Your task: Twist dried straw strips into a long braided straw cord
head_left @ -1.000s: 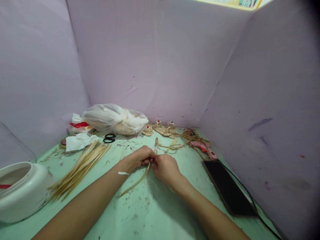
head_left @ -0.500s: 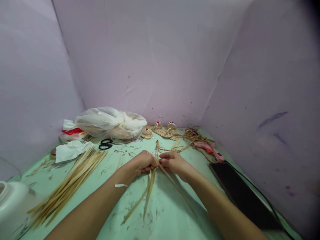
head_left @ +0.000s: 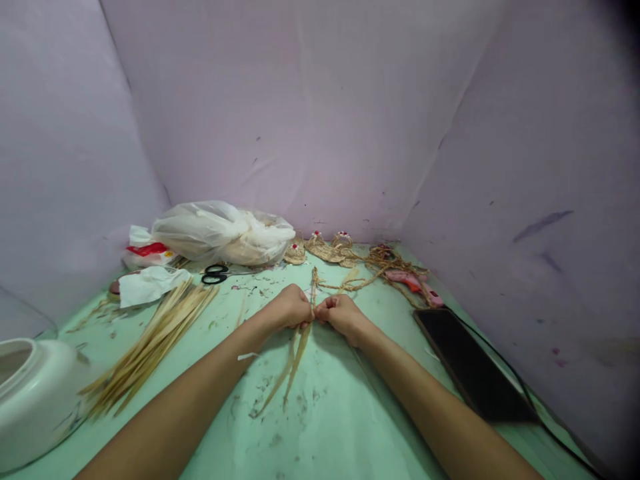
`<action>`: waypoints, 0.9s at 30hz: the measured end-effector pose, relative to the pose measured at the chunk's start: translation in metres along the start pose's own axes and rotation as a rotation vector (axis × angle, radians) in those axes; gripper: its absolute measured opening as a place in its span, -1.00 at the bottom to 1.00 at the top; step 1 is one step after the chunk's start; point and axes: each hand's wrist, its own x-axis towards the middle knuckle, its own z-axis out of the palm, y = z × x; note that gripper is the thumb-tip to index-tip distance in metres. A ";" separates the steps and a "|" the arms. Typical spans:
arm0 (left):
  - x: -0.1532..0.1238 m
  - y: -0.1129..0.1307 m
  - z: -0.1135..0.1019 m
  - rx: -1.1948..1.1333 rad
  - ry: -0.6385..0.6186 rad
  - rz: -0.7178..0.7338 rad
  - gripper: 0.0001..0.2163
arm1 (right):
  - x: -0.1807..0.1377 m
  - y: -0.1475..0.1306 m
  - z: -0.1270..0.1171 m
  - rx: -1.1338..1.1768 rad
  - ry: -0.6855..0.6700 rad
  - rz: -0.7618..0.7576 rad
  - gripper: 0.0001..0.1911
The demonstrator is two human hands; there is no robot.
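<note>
well left of the hands a straw bundle [head_left: 155,340] lies on the desk [head_left: 345,427]. the left hand [head_left: 289,308] and right hand [head_left: 344,313], closed and almost touching, pinch the straw strands [head_left: 296,353] between them. the loose ends trail back between the forearms, and the braid [head_left: 314,280] runs away beyond the knuckles. right of them lies a phone [head_left: 470,363].

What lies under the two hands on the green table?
From under the left hand and right hand, pale straw strands trail toward the person, and a braided cord runs away toward the wall. The closed hands cover the point where they join.
</note>
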 end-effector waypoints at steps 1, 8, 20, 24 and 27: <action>-0.002 0.001 -0.001 0.055 0.023 0.015 -0.92 | 0.000 0.001 0.001 0.018 -0.010 0.007 -0.92; -0.027 0.020 0.002 0.328 0.219 0.054 -0.92 | -0.006 -0.003 0.000 0.238 -0.047 0.059 -0.96; -0.041 0.030 -0.009 0.213 0.114 0.046 -0.87 | -0.007 -0.001 0.000 0.354 -0.083 0.083 -0.98; -0.026 0.019 -0.033 -0.291 0.069 -0.135 -0.85 | -0.007 -0.002 -0.003 0.405 -0.169 0.121 -0.92; -0.013 0.009 -0.019 -0.528 -0.124 -0.169 -0.90 | -0.007 -0.002 -0.004 0.424 -0.204 0.105 -0.90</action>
